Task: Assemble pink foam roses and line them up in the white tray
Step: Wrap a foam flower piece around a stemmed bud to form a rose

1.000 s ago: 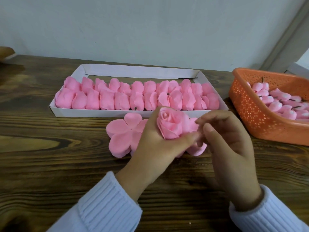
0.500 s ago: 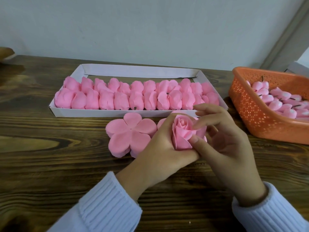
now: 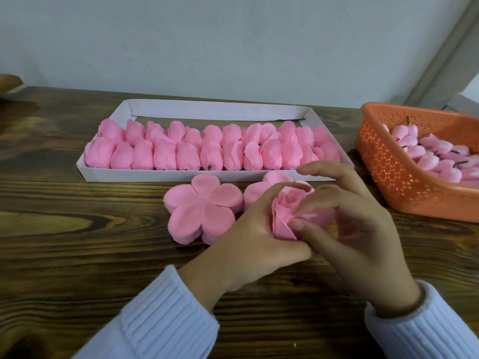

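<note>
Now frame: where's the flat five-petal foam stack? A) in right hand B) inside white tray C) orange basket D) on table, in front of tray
D: the petal stack lies on the wooden table, just in front of the white tray, beside the left hand gripping the rose.

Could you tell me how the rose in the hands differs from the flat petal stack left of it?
The rose is wrapped into a bloom; the petal stack lies flat and spread. The left hand and right hand hold the rose; the petal stack rests on the table. Both are pink foam.
</note>
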A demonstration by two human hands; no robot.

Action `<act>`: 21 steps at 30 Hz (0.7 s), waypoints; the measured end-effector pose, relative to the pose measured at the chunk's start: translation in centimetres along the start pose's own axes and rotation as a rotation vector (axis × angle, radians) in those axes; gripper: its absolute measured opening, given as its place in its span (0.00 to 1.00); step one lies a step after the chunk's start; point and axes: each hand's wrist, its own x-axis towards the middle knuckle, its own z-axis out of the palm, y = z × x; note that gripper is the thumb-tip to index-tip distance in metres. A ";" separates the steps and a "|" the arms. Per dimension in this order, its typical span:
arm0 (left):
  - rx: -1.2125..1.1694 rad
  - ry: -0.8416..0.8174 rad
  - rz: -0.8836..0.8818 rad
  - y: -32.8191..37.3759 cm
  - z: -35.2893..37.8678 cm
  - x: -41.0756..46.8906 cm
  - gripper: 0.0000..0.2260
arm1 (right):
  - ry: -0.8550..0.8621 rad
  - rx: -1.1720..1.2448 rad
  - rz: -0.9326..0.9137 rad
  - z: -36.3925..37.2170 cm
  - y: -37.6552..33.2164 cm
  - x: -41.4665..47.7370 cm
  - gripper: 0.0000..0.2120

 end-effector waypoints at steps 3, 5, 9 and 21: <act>-0.003 -0.014 -0.005 0.0 0.0 0.0 0.26 | -0.056 -0.044 -0.028 -0.3 0.0 0.0 0.09; -0.002 -0.020 -0.014 0.1 0.1 0.0 0.26 | -0.081 -0.102 -0.044 -0.5 0.0 0.1 0.09; 0.014 -0.030 -0.024 -0.1 0.1 -0.1 0.27 | -0.126 -0.220 -0.075 -1.1 -0.1 0.3 0.05; 0.057 0.034 -0.004 -0.2 0.0 0.1 0.25 | -0.209 -0.221 -0.061 -1.3 -0.1 0.7 0.05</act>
